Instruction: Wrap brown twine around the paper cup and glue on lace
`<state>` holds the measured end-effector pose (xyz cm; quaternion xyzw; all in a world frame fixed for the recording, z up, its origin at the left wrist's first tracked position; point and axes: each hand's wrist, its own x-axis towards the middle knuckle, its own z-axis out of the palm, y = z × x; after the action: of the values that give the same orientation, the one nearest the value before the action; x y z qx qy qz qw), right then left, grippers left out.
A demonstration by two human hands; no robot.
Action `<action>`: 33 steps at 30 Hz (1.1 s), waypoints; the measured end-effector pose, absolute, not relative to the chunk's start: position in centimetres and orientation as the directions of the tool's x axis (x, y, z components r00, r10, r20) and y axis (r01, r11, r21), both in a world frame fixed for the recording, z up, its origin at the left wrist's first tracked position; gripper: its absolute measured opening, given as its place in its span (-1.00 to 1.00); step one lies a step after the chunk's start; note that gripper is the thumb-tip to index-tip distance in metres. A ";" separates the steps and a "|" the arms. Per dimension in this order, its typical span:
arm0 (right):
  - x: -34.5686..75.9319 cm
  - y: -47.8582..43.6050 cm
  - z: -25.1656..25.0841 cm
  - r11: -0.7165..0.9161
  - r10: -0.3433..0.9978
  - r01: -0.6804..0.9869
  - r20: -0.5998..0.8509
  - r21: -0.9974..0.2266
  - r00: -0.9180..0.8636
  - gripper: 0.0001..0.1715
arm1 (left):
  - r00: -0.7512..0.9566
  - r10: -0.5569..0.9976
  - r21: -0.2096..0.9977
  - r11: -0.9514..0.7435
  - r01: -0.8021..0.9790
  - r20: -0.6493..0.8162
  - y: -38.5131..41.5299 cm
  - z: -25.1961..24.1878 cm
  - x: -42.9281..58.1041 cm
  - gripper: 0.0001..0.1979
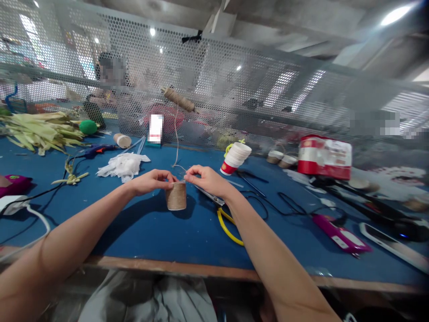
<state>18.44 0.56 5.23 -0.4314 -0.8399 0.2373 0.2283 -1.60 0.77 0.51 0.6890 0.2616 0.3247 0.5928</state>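
A small paper cup (pixel 176 197) wrapped in brown twine is held just above the blue table. My left hand (pixel 157 181) grips the cup near its upper rim, fingers closed. My right hand (pixel 206 179) pinches the loose twine (pixel 176 134) close beside the rim. That strand runs up to a twine spool (pixel 179 99) hung on the perforated metal screen. Beneath my right wrist lie scissors (pixel 229 226) with yellow handles, their blades partly covered by the hand.
Stacked paper cups (pixel 236 157) stand behind my right hand. White crumpled material (pixel 123 165), a glue gun (pixel 95 150) and corn husks (pixel 43 127) lie to the left. On the right are a purple device (pixel 340 235), a phone (pixel 392 246), cables and a red package (pixel 325 157).
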 end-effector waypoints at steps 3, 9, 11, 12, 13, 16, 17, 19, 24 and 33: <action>18.8 -0.4 5.1 0.491 0.853 0.626 0.188 -0.606 -0.487 -0.72 | 0.660 0.739 0.989 -0.135 -0.056 0.138 0.8 0.5 -1.7 -0.86; 19.6 -1.7 4.9 0.471 0.846 0.572 0.162 -0.671 -0.508 -0.76 | 0.706 0.695 0.990 -0.074 -0.121 0.138 0.6 0.6 -1.7 -0.87; 19.8 -2.0 4.8 0.465 0.846 0.561 0.156 -0.685 -0.510 -0.76 | 0.723 0.676 0.988 -0.049 -0.146 0.140 0.4 0.8 -1.6 -0.88; 19.8 -2.1 4.8 0.463 0.846 0.558 0.155 -0.689 -0.510 -0.76 | 0.732 0.666 0.987 -0.039 -0.159 0.144 0.3 0.8 -1.6 -0.88; 19.8 -2.2 4.7 0.462 0.846 0.555 0.154 -0.692 -0.511 -0.75 | 0.740 0.656 0.985 -0.030 -0.171 0.148 0.2 0.9 -1.6 -0.89; 19.9 -2.4 4.5 0.454 0.844 0.542 0.148 -0.707 -0.515 -0.74 | 0.750 0.643 0.980 -0.008 -0.198 0.157 0.1 1.1 -1.6 -0.90; 20.0 -2.4 4.4 0.450 0.844 0.536 0.145 -0.714 -0.516 -0.74 | 0.749 0.644 0.979 -0.002 -0.204 0.158 0.0 1.1 -1.6 -0.90; 20.1 -2.5 4.3 0.442 0.844 0.522 0.141 -0.730 -0.517 -0.73 | 0.749 0.644 0.977 0.013 -0.214 0.155 0.0 1.1 -1.7 -0.91; 20.1 -2.6 4.0 0.437 0.840 0.485 0.151 -0.758 -0.521 -0.76 | 0.768 0.622 0.974 0.037 -0.226 0.154 -0.1 1.2 -1.6 -0.90; 19.7 -2.7 3.9 0.462 0.812 0.359 0.223 -0.811 -0.540 -0.81 | 0.773 0.604 0.958 0.052 -0.282 0.194 -0.1 1.2 -1.6 -0.90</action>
<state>19.73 -2.71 3.85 -0.3673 -0.7973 0.3662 0.3087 -1.64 -0.12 1.21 0.6146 0.1313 0.3105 0.7132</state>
